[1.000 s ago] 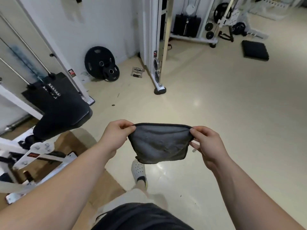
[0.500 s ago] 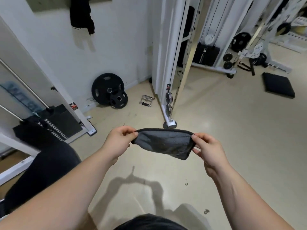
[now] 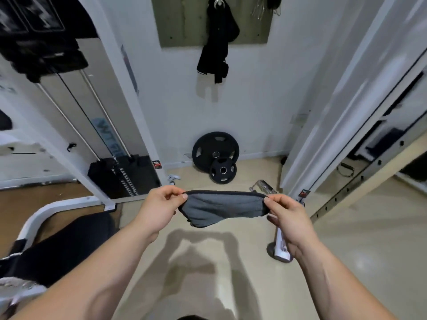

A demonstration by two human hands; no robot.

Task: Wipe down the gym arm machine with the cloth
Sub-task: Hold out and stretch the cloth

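The gym arm machine (image 3: 69, 205) fills the left of the view. It has a white tubular frame, a black weight stack (image 3: 124, 176) on bright guide rods, and a black padded seat (image 3: 69, 239) low in the near corner. Teal lettering runs down the panel behind the rods, and a small red sticker (image 3: 157, 164) sits at the foot of the upright. Both are too blurred to read. A similar red sticker (image 3: 304, 193) on the neighbouring rack at right is equally illegible. Two black weight plates (image 3: 216, 151) lean on the wall, the smaller against the larger.

The cloth (image 3: 223, 207) hangs in the air in front of the person, over the floor and just right of the machine, touching none of it. It is grey with a dark stitched hem, stretched along its top edge and sagging in a soft belly below. It looks light, limp and slightly napped (microfibre, at a guess). It should grip well enough, but it will likely flop and bunch unless folded first.

The left hand (image 3: 159, 206) pinches the top left corner between thumb and forefinger. The right hand (image 3: 286, 215) pinches the right corner the same way, with its other fingers curled. For wiping, a flat palm over the folded middle would probably serve better than these corner holds.
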